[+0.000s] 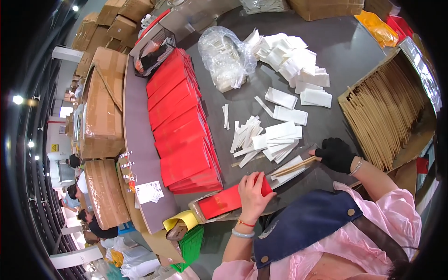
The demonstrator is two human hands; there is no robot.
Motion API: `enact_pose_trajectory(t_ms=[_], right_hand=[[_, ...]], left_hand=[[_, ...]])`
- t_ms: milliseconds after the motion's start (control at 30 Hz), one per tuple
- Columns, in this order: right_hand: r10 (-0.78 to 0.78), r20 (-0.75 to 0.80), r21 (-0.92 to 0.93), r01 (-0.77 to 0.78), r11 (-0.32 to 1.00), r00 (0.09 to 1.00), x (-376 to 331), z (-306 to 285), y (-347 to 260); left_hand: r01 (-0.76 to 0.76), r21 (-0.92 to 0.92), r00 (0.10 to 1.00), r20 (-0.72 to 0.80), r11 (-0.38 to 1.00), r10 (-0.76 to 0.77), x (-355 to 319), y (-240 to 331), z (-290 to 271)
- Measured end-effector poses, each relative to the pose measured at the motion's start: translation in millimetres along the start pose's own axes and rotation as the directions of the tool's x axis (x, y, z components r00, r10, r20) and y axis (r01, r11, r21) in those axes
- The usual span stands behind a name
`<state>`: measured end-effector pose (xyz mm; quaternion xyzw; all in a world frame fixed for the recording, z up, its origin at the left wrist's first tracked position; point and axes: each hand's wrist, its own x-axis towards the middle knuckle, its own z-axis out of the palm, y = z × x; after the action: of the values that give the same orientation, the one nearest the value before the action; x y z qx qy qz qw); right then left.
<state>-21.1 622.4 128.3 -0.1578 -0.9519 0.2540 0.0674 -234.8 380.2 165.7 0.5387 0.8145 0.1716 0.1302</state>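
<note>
My left hand [253, 193], bare, with a red cord and a pale bangle at the wrist, has its fingers curled over a red paper packet [218, 203] at the table's near edge. My right hand [335, 155], in a black fingerless glove, pinches the ends of a few thin wooden sticks [297, 166]. These sticks lie slanted along a white paper sleeve [290, 176], their far ends pointing at my left hand. Small white slips [283, 135] lie in a loose pile just beyond the sticks. How many sticks I hold is hard to make out.
Overlapping red packets [183, 154] are stacked at the left. A carton packed with wooden sticks [382, 112] stands at the right. Farther back are a plastic-wrapped bundle [227, 58] and white paper packets [294, 58]. A yellow roll [182, 220] hangs at the near left corner.
</note>
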Motion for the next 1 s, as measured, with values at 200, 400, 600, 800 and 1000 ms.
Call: enact_pose_trajectory(t_ms=[200, 400, 600, 800, 1000], right_hand=[[-0.095, -0.156, 0.208, 0.127, 0.97, 0.983, 18.8, 38.5, -4.7], [0.213, 0.034, 0.787, -0.157, 0.597, 0.977, 32.1, 74.5, -60.8], [-0.097, -0.034, -0.058, 0.095, 0.994, 0.995, 40.8, 18.1, -58.8], [0.058, -0.031, 0.035, -0.057, 0.998, 0.998, 30.1, -20.5, -43.7], [0.078, -0.116, -0.062, -0.086, 0.994, 0.99, 26.6, -31.8, -55.6]], left_hand=[[-0.009, -0.029, 1.0, -0.007, 1.0, 0.009, 16.3, 17.7, 7.6], [-0.069, -0.022, 0.998, 0.003, 0.997, 0.069, 26.5, 22.2, 20.0], [-0.198, 0.077, 0.974, 0.13, 0.977, 0.187, 36.7, 24.8, 1.2], [-0.263, 0.038, 0.962, 0.08, 0.964, 0.26, 62.9, -19.4, -95.4], [0.24, 0.092, 0.956, -0.193, 0.966, -0.219, 16.9, -36.3, -31.9]])
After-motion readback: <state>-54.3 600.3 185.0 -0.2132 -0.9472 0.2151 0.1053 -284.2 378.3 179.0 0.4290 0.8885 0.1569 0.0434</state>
